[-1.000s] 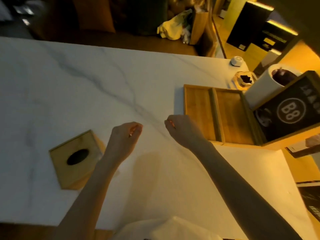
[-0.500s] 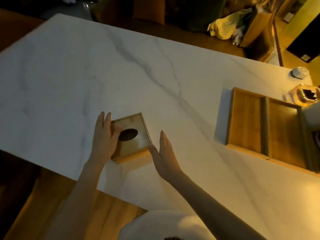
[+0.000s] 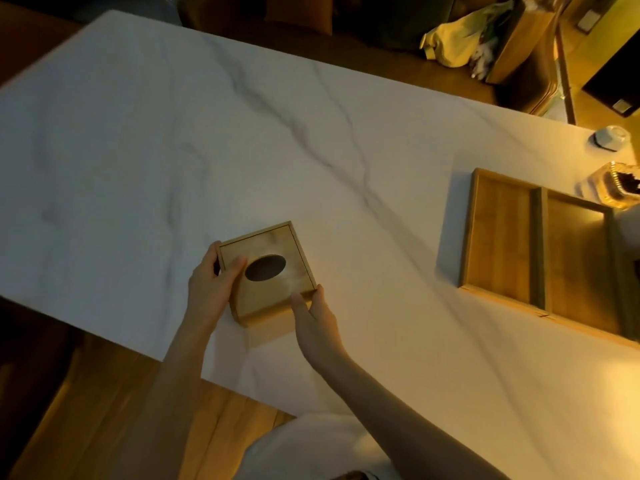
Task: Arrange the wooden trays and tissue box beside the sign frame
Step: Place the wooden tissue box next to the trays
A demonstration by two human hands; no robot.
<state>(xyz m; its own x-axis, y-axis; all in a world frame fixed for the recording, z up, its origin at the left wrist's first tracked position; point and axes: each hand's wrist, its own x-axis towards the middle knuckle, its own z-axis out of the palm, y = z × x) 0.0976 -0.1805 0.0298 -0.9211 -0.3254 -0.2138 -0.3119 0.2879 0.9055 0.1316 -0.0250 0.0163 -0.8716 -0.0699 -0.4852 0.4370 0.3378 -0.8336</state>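
A person stands at a white marble table [image 3: 173,133] with grey veins and grips a wooden tissue box [image 3: 268,271] between both hands. The left hand [image 3: 211,285] clasps the box's left side, its thumb lying on the top panel just beside the dark oval opening and its fingers curled around the far left corner. The right hand [image 3: 313,318] presses against the near right corner, thumb on the front face and fingers wrapped along the right side. The box sits near the table's front edge, turned slightly out of line with that edge; whether it is resting on the marble or raised a little off it cannot be told. Well apart from it, toward the right edge of the view, two shallow wooden trays [image 3: 540,251] lie side by side, touching along their long sides. Behind them stand a small white dish [image 3: 611,138] and a glass holder [image 3: 620,187] with something dark inside. A pale yellow bundle [image 3: 457,36] lies on the seat beyond the table.
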